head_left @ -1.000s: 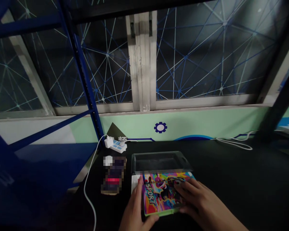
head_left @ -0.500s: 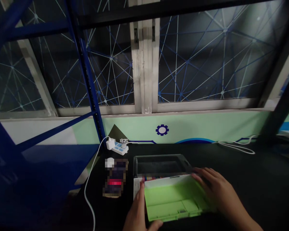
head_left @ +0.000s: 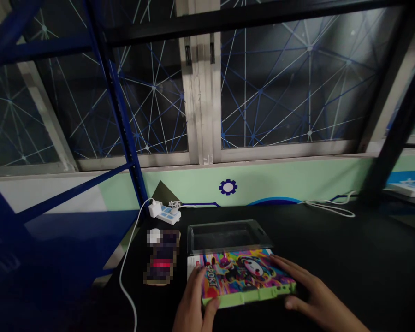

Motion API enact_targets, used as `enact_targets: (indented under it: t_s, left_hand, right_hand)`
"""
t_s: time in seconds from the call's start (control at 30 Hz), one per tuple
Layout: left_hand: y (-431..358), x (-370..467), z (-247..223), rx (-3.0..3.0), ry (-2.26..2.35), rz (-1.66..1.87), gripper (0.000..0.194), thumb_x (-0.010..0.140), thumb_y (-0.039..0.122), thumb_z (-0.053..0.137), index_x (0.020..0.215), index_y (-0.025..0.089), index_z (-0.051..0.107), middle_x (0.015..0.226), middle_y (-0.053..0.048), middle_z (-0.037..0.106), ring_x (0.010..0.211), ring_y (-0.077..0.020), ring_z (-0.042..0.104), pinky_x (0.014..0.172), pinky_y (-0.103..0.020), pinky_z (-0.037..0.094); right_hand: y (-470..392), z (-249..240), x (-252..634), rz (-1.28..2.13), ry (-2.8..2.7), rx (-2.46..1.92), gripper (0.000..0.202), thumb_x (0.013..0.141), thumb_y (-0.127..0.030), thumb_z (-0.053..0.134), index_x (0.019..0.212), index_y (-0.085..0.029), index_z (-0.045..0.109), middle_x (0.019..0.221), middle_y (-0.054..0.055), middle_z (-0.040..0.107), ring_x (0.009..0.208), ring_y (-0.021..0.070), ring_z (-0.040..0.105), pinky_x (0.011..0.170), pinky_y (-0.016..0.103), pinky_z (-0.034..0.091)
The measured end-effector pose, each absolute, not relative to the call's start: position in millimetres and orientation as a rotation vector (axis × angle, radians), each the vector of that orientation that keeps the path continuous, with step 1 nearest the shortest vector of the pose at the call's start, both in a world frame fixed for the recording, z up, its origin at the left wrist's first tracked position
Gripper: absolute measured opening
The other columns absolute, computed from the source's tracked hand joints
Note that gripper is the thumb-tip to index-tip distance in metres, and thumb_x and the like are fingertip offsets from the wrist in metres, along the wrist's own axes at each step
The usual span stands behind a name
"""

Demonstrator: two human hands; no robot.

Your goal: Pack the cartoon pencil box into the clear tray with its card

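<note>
A pencil case [head_left: 244, 274] lies closed before me, with a colourful cartoon print on its lid and a light green plastic front edge. My left hand [head_left: 195, 295] grips its left end, the thumb at the front corner and the fingers on the lid. Around the right end is my right hand [head_left: 313, 295], fingers along the edge and thumb by the front corner. Just behind the case rests a clear plastic packaging shell [head_left: 228, 236]. A white printed strip [head_left: 192, 263] shows beside the case's rear left corner.
A blurred-out phone [head_left: 164, 258] lies on the black table [head_left: 332, 244] to the left. Behind it are a white power strip [head_left: 168, 214] and a white cable [head_left: 122, 272]. More cable [head_left: 332, 207] lies at the back right. A blue rack post [head_left: 119, 115] stands left.
The pencil case was open with its green inside facing me; now it is closed, printed lid up. Both hands remain at its ends. The view has shifted slightly right.
</note>
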State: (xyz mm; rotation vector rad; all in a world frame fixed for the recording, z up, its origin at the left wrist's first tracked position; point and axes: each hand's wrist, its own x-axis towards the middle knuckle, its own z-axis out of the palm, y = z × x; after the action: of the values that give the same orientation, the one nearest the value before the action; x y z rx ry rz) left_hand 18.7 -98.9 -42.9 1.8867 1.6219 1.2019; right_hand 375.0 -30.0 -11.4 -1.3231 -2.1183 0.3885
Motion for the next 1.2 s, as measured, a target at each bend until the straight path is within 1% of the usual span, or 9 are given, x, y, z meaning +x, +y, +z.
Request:
enact_targets:
  t_s: [0.17, 0.37, 0.5, 0.6, 0.67, 0.87, 0.97, 1.1, 1.2]
  left_hand:
    - [-96, 19, -43, 1.865, 1.611, 1.362, 0.047, 0.099, 0.034, 0.047, 0.144, 0.021, 0.053, 0.153, -0.013, 0.054, 0.142, -0.0263, 0.051, 0.116, -0.042, 0.044]
    - [-101, 25, -47, 1.77, 1.609, 1.504, 0.068, 0.091, 0.04, 0.059, 0.152, 0.018, 0.039, 0.148, -0.016, 0.058, 0.135, -0.0293, 0.058, 0.11, -0.04, 0.051]
    - [-106, 24, -49, 1.637, 1.626, 1.479, 0.082, 0.086, 0.033, 0.067, 0.157, 0.022, 0.027, 0.144, -0.014, 0.061, 0.13, -0.028, 0.062, 0.107, -0.039, 0.053]
    - [-104, 19, -44, 1.699, 1.605, 1.376, 0.11, 0.058, 0.024, 0.089, 0.153, 0.022, 0.034, 0.15, -0.015, 0.053, 0.138, -0.0346, 0.054, 0.112, -0.044, 0.049]
    - [-100, 16, -39, 1.728, 1.626, 1.297, 0.112, 0.046, 0.012, 0.09, 0.147, 0.02, 0.042, 0.155, -0.016, 0.047, 0.145, -0.0373, 0.045, 0.119, -0.046, 0.041]
    - [-95, 17, -33, 1.548, 1.583, 1.096, 0.107, 0.053, 0.007, 0.081, 0.15, 0.018, 0.036, 0.146, -0.016, 0.058, 0.134, -0.0322, 0.057, 0.112, -0.043, 0.048]
    - [-96, 17, -33, 1.593, 1.601, 1.112, 0.109, 0.05, 0.007, 0.082, 0.15, 0.018, 0.039, 0.153, -0.017, 0.051, 0.141, -0.0344, 0.05, 0.117, -0.045, 0.042]
    - [-96, 17, -30, 1.697, 1.601, 1.07, 0.101, 0.049, 0.008, 0.081, 0.145, 0.017, 0.049, 0.157, -0.017, 0.046, 0.147, -0.0359, 0.042, 0.123, -0.047, 0.034]
    - [-96, 18, -26, 1.718, 1.586, 1.061, 0.103, 0.054, 0.011, 0.079, 0.15, 0.016, 0.044, 0.155, -0.018, 0.048, 0.145, -0.0353, 0.044, 0.122, -0.049, 0.035]
  right_hand:
    - [-33, -3, 365, 0.302, -2.003, -1.337, 0.061, 0.076, -0.063, 0.077, 0.126, -0.029, 0.073, 0.131, 0.012, 0.072, 0.118, 0.0333, 0.069, 0.101, 0.045, 0.056]
    - [-48, 14, 339, 0.334, -1.739, -1.26, 0.045, 0.09, -0.065, 0.054, 0.089, -0.025, 0.074, 0.091, 0.007, 0.079, 0.082, 0.0246, 0.076, 0.07, 0.028, 0.06]
    - [-48, 19, 327, 0.479, -1.678, -1.431, 0.048, 0.09, -0.068, 0.053, 0.109, -0.027, 0.07, 0.1, 0.004, 0.08, 0.088, 0.0238, 0.076, 0.074, 0.025, 0.059]
    - [-41, 18, 327, 0.424, -1.718, -1.539, 0.052, 0.088, -0.073, 0.05, 0.105, -0.029, 0.071, 0.094, 0.004, 0.081, 0.086, 0.026, 0.076, 0.073, 0.029, 0.059]
    - [-37, 16, 330, 0.381, -1.784, -1.547, 0.051, 0.09, -0.073, 0.049, 0.102, -0.03, 0.072, 0.088, 0.004, 0.081, 0.081, 0.0267, 0.075, 0.071, 0.032, 0.058]
    - [-26, 17, 333, -0.063, -1.971, -1.511, 0.048, 0.095, -0.068, 0.046, 0.096, -0.03, 0.076, 0.099, 0.008, 0.077, 0.089, 0.0303, 0.073, 0.073, 0.041, 0.051]
    - [-25, 23, 321, -0.32, -2.022, -1.472, 0.041, 0.096, -0.061, 0.049, 0.098, -0.029, 0.076, 0.101, 0.009, 0.075, 0.091, 0.032, 0.07, 0.074, 0.044, 0.046]
    - [-27, 34, 287, -0.224, -2.213, -1.305, 0.024, 0.097, -0.048, 0.059, 0.106, -0.031, 0.073, 0.106, 0.006, 0.074, 0.097, 0.0289, 0.069, 0.084, 0.047, 0.046]
    - [-30, 42, 260, -0.005, -2.363, -1.22, 0.025, 0.096, -0.05, 0.064, 0.109, -0.031, 0.071, 0.103, 0.005, 0.073, 0.099, 0.027, 0.067, 0.088, 0.044, 0.048]
